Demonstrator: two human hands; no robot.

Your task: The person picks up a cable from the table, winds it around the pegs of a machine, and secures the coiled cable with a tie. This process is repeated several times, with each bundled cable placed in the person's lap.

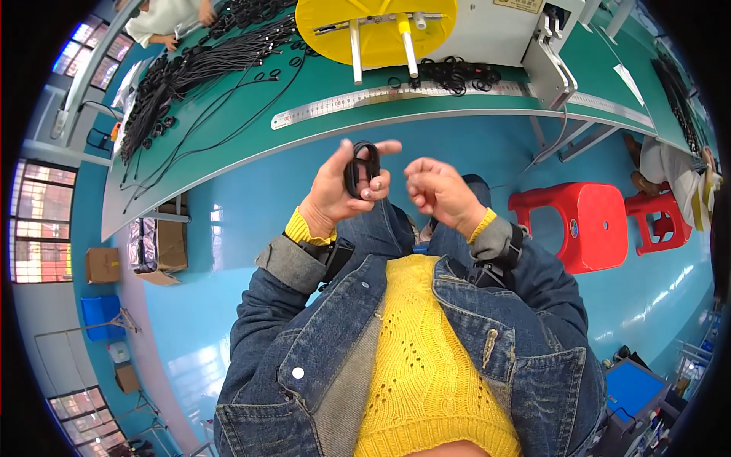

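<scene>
A small oval coil of black cable rests upright in my left hand, with the thumb and curled fingers around it and the index finger stretched out to the right. Level with it and a short gap to the right is my right hand. Its fingers are curled in toward the thumb, and whatever they may pinch is hidden. Both hands are above my lap, in front of the near edge of the green table.
On the table lie a bundle of black cables, a long steel ruler and a heap of black coils. A yellow disc with metal pegs stands behind. Red stools are at right. Other people sit at far left and right.
</scene>
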